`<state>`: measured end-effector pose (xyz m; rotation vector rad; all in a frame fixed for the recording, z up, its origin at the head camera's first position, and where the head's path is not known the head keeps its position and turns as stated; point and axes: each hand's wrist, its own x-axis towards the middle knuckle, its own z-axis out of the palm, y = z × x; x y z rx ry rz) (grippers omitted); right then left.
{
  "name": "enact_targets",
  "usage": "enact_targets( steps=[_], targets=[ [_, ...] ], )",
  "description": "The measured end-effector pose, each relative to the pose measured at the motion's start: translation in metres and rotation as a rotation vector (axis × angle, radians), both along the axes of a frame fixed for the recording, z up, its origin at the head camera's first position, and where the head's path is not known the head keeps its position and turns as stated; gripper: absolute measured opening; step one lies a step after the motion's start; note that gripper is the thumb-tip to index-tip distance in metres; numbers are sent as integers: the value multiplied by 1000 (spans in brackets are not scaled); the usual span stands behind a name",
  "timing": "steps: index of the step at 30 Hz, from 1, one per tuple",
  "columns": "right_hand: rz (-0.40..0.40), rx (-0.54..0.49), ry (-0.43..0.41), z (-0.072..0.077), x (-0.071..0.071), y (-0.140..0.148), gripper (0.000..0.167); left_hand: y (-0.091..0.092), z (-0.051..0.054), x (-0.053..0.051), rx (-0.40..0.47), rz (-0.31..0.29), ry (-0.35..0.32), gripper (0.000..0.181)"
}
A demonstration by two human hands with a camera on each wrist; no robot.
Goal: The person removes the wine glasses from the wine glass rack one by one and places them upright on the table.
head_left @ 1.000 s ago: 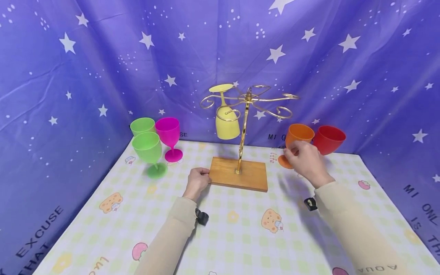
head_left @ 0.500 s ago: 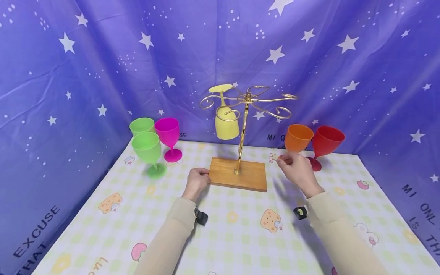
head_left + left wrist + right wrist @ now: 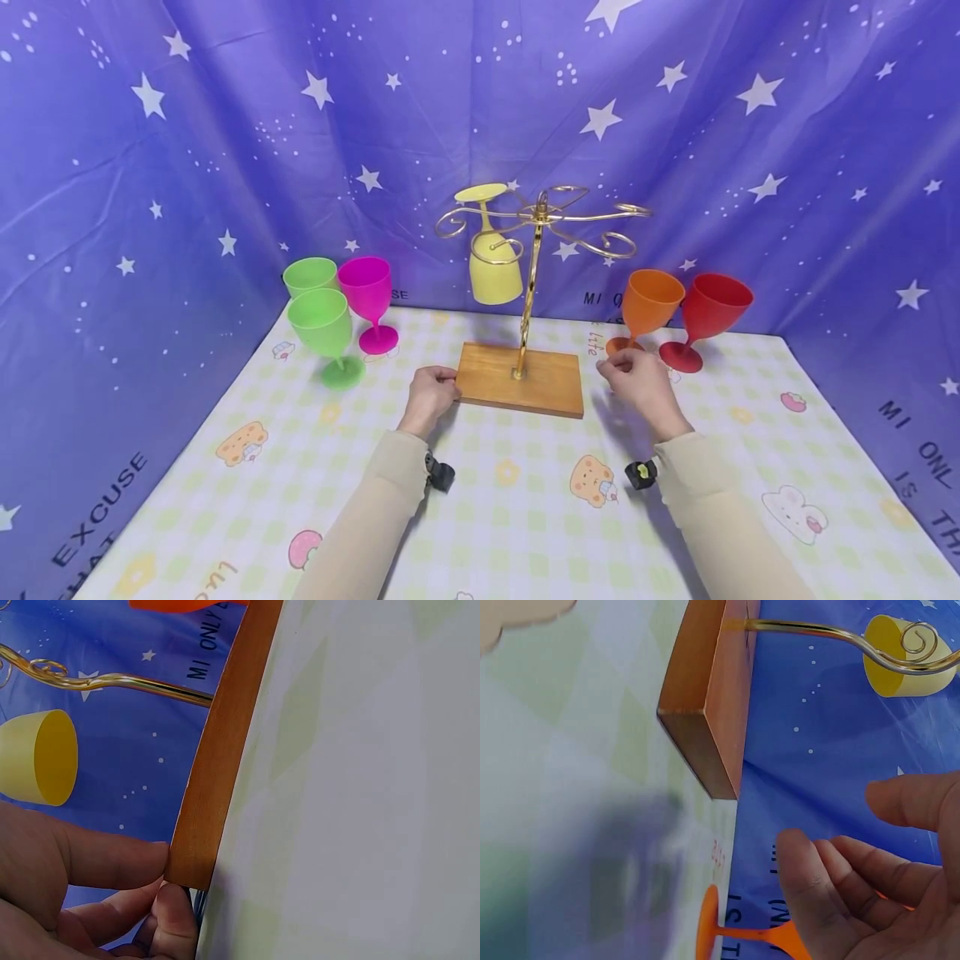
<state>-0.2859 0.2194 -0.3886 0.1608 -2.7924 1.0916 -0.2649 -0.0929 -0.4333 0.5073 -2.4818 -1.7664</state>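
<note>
A gold metal wine glass rack [image 3: 529, 292] stands on a wooden base [image 3: 543, 379]. My left hand [image 3: 431, 396] grips the base's left end; the left wrist view shows the thumb and fingers at its corner. From one rack arm a yellow goblet [image 3: 495, 271] hangs upside down. My right hand [image 3: 641, 383] is right of the base, in front of an orange goblet [image 3: 651, 302] whose foot it partly hides. Its fingers are loosely bent with a gap to the thumb, holding nothing, in the right wrist view. A red goblet [image 3: 714, 307] stands upright beside the orange one.
On the left, a magenta goblet [image 3: 367, 287] and two green goblets, the nearer one [image 3: 322, 323] partly hiding the farther one [image 3: 309, 272], stand upright. A checked cloth [image 3: 510, 517] covers the table. A blue starry curtain [image 3: 420, 108] hangs behind and at both sides.
My right hand has drawn back from in front of the orange goblet's bowl, down toward me and slightly left. More of the orange and red goblets shows. My left hand has stayed at the base.
</note>
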Motion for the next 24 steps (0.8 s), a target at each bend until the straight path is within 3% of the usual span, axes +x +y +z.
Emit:
enact_targets(
  steps=[8, 24],
  targets=[
    [-27, -64, -140, -9, 3, -9, 34, -1, 0, -1, -39, -8, -7, 27],
    [-62, -164, -215, -21, 9, -22, 31, -1, 2, 0, -40, -32, -19, 26]
  ],
)
